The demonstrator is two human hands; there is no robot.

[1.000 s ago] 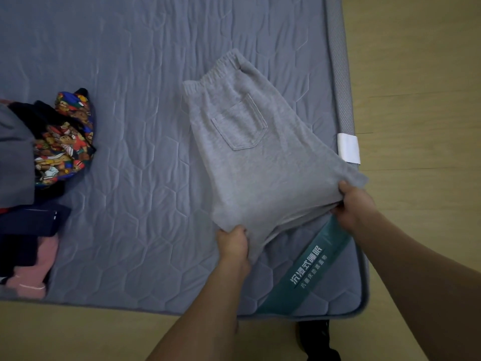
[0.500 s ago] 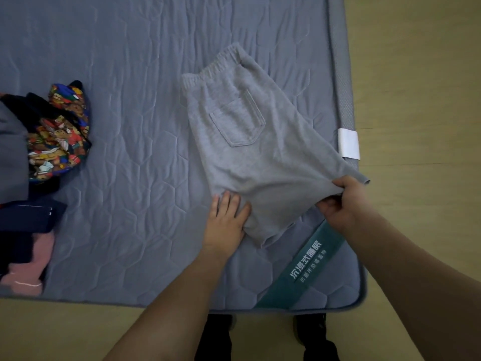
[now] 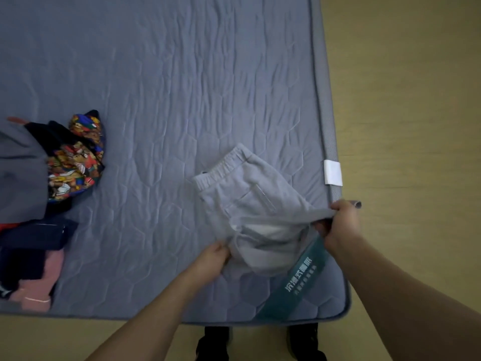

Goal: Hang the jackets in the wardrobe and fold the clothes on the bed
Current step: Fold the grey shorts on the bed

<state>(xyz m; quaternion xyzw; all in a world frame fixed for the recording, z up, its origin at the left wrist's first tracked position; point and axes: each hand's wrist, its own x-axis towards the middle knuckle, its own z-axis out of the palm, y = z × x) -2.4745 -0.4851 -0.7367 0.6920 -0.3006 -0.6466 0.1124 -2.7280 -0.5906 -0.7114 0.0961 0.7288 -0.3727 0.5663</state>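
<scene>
A pair of grey sweat shorts [image 3: 250, 201] lies on the blue-grey quilted mattress [image 3: 169, 100], near its right edge and its front corner. The elastic waistband [image 3: 221, 165] points away from the person, and a back pocket [image 3: 253, 201] faces up.

The left hand [image 3: 212, 257] grips the near left corner of the hem, with the fingers curled round the fabric. The right hand [image 3: 339, 225] pinches the near right corner of the hem, its fingers closed on the cloth, and it is just at the mattress edge. Between the 2 hands the hem is raised off the mattress and stretched, so the lighter inside of the shorts shows under it. The waistband part rests flat on the mattress.

A teal band with white characters [image 3: 299, 277] crosses the front right corner of the mattress, partly under the lifted cloth. A white tag [image 3: 332, 172] sits on the grey mesh side of the mattress, just beyond the right hand.

At the left edge of the mattress, well apart from the shorts, there is a pile of clothes [image 3: 28, 204]: a grey garment [image 3: 18, 173], a piece with a colourful cartoon print [image 3: 75, 162], something dark navy [image 3: 36, 235] and something pink [image 3: 36, 285].

The floor [image 3: 416, 100] is yellowish wood. 2 dark shoes [image 3: 214, 342] show at the bottom, in front of the mattress.
</scene>
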